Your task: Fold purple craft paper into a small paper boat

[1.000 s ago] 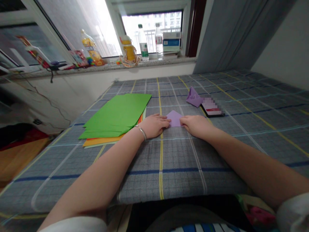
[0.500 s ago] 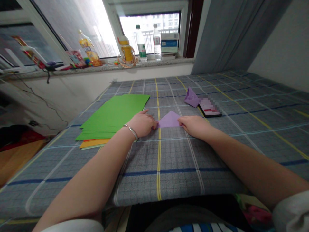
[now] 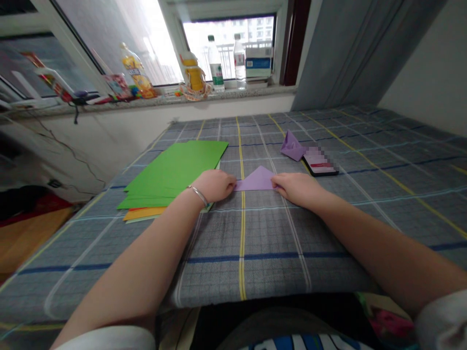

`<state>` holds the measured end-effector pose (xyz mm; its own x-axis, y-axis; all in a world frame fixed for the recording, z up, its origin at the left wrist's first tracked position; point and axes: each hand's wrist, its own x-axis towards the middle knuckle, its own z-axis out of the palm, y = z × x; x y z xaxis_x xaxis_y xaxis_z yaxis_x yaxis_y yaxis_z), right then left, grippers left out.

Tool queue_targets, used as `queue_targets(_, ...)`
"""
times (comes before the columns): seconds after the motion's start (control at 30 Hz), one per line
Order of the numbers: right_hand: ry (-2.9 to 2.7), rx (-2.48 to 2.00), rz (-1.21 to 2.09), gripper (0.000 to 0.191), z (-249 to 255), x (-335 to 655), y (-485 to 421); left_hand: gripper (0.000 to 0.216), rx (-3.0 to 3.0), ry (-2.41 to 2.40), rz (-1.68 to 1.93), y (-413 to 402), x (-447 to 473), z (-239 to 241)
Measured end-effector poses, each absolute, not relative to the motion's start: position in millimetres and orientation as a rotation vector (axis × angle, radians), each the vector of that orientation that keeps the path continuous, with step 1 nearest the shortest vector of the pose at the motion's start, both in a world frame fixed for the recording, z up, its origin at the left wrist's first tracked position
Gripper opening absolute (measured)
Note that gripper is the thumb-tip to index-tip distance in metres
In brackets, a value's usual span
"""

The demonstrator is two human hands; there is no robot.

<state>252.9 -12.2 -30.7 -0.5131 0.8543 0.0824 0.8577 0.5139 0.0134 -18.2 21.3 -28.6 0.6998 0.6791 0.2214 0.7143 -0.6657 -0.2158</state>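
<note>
A folded piece of purple paper [image 3: 260, 180] lies on the plaid cloth between my two hands, its peak pointing away from me and a narrow strip running along its near side. My left hand [image 3: 218, 185], with a silver bangle on the wrist, is closed on the strip's left end. At the right end, my right hand [image 3: 297, 187] pinches the paper's corner between thumb and fingers. Beyond my right hand sits a folded purple paper boat [image 3: 292, 146], touching the edge of a phone [image 3: 320, 163].
A stack of green paper [image 3: 175, 170] lies left of my hands, with orange sheets [image 3: 144, 214] showing beneath. The plaid cloth [image 3: 270, 233] covers the surface. Bottles, including a green-capped one [image 3: 216, 68], and boxes [image 3: 258, 63] line the windowsill.
My left hand's fingers have drawn in from a spread pose to a closed grip, and more of the paper's left strip shows. My right hand keeps its pinch. The view has shifted slightly.
</note>
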Motion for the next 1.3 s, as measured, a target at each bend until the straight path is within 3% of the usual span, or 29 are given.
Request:
queue_targets(0.07,-2.670,-1.495,-0.105,0.015,-32,253,-11,0.022,-2.609,-1.097,-0.065,16,-9,-29)
queue_targets(0.23,-2.673,-1.404,-0.162,0.019,-33,253,-8,0.033,-2.716,-0.952,-0.212,13,12,-44)
queue_targets(0.67,-2.447,-1.454,-0.207,0.017,-27,238,-13,0.018,-2.540,-0.911,-0.464,13,25,-45)
queue_targets(0.87,-2.423,-1.420,-0.206,0.018,-29,237,-13,0.031,-2.509,-0.854,-0.521,7,36,-44)
queue_targets(1.3,-2.462,-1.252,-0.212,0.021,-30,239,-14,0.021,-2.433,-0.794,-0.594,4,33,-42)
